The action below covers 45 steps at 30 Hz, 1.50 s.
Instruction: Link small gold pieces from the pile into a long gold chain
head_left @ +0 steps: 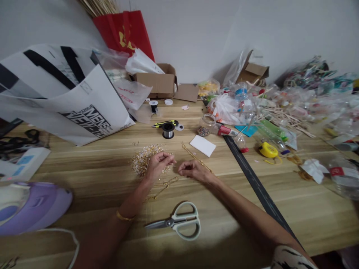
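My left hand (159,163) is closed in a pinch at the right side of a pile of small gold and silver beads (140,158). Whatever its fingertips hold is too small to make out. A short gap to the right, my right hand (193,170) also pinches, its fingers curled together; I cannot see what is in them. Behind that hand a gold beaded chain (192,151) runs diagonally across the wood. Another gold chain (165,186) lies by my left wrist. Nearer to me rest scissors (179,221) with pale handles, blades pointing left.
Behind the beads stand a wire spool (168,130), a yellow cutter (162,123) and a bead jar (206,125). A white card (203,145) lies to their right. A purple iron (36,207) sits at left, a yellow tape measure (268,149) at right. Plastic bottles clutter the back right.
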{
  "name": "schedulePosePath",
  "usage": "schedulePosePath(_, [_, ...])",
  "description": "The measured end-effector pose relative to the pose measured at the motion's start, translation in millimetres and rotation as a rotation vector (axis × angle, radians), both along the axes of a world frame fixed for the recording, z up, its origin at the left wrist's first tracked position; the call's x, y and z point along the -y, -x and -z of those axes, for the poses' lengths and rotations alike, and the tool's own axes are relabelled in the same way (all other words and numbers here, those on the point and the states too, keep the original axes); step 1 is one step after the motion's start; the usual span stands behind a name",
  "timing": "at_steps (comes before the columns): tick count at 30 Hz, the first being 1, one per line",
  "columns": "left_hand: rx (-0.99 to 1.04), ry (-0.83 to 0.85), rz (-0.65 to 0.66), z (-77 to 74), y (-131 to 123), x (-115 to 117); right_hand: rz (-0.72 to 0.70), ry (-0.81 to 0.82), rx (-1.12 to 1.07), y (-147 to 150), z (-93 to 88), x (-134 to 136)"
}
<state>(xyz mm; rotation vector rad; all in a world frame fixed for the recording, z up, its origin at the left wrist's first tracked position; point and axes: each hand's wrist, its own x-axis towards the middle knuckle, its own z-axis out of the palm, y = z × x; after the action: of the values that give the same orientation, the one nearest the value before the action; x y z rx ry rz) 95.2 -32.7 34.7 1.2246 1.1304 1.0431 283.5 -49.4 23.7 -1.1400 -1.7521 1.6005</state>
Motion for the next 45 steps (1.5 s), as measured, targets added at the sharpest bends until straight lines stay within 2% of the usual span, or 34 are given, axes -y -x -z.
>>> schedulePosePath(15, [-0.031,0.027,0.027,-2.4,7.2,-0.9,0.117,0.013,-0.006,0.6,6.3,1.4])
schedulePosePath(20, [-0.048,0.044,0.05,-1.5,10.0,-0.2,0.129,-0.089,0.084,0.6,4.4,2.5])
schedulePosePath(24, [-0.103,-0.003,0.064,1.9,15.2,2.7,0.112,-0.179,0.145,0.3,-0.4,4.3])
schedulePosePath(27, [-0.21,-0.079,0.135,6.8,17.6,8.9,0.129,-0.221,0.137,1.7,-5.2,6.8])
schedulePosePath(31, [-0.416,-0.227,0.148,15.0,16.5,14.2,0.095,-0.377,0.195,4.0,-8.2,11.5])
schedulePosePath(35, [-0.444,-0.272,0.111,19.0,15.0,8.4,-0.04,-0.723,0.251,6.4,-7.1,17.4])
schedulePosePath(38, [-0.434,-0.248,0.151,17.7,14.1,2.9,-0.182,-0.947,0.326,9.7,-4.4,21.0])
schedulePosePath(41, [-0.465,-0.244,0.208,16.7,13.3,0.8,-0.27,-1.05,0.371,12.7,2.2,21.4])
schedulePosePath(45, [-0.472,-0.271,0.213,18.1,17.3,0.7,-0.202,-1.08,0.467,12.5,15.5,17.9])
